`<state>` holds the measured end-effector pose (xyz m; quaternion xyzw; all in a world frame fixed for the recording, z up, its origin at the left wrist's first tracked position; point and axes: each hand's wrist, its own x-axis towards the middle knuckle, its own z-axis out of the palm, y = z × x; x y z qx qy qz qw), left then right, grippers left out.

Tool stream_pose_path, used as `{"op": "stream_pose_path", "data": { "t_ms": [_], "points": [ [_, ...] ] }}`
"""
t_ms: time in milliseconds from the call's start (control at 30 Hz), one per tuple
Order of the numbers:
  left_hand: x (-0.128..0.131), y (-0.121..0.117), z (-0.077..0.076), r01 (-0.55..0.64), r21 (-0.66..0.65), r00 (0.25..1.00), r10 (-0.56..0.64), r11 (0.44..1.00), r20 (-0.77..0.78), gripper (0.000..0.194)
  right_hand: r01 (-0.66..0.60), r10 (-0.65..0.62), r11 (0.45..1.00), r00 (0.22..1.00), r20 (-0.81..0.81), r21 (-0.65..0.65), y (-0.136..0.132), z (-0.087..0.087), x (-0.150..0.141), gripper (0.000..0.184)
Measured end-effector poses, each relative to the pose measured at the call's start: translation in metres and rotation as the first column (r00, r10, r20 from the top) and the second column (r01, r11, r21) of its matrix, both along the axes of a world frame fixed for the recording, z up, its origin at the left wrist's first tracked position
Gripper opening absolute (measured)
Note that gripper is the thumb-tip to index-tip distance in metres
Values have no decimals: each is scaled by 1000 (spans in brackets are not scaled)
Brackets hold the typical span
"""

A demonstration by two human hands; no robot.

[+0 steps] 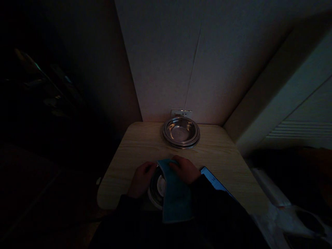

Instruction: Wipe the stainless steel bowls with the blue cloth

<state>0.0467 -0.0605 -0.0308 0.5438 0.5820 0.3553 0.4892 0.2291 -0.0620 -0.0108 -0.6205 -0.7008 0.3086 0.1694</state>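
A round metal bowl is at the near side of the wooden table, partly covered by a teal cloth. My left hand grips the bowl's left rim, thumb uppermost. My right hand is closed on the cloth at the bowl's far right rim, its fingers partly hidden by the fabric. The cloth hangs down over the bowl's right side toward me. Farther back, a stack of shiny metal bowls sits near the wall.
The light wooden table has rounded corners and meets the wall at its back edge. A wall socket is right behind the stack. A phone with a lit screen lies right of my right hand, partly under my sleeve. The left side is very dark.
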Motion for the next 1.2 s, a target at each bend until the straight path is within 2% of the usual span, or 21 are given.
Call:
{"op": "stream_pose_path", "data": {
  "t_ms": [333, 633, 800, 1000, 1133, 1200],
  "points": [
    [1, -5, -2, -53, 16, 999, 53, 998, -4, 34, 23, -23, 999, 1000, 5, -39, -14, 2, 12, 26],
    [1, -6, -4, -86, 13, 996, 86, 996, -13, 34, 24, -23, 999, 999, 44, -26, -2, 1, 3, 23],
    [3, -9, -4, -123, 10, 992, 123, 992, -23, 36, 21, -19, 999, 998, 61, -32, -8, 1, 7, 26],
    [-1, -3, 1, -19, -5, 999, 19, 1000, -33, 32, -28, 30, 999, 994, 108, -15, -8, 4, 11, 27],
    [-2, 6, 5, 100, 6, 995, -100, 995, -13, 28, -134, 128, 991, 981, 147, 29, 5, 11, -5, 22],
    [0, 9, 6, 122, 16, 992, -122, 992, -13, 28, -196, 186, 979, 969, 160, 49, 9, 13, -16, 21]
  ]
}}
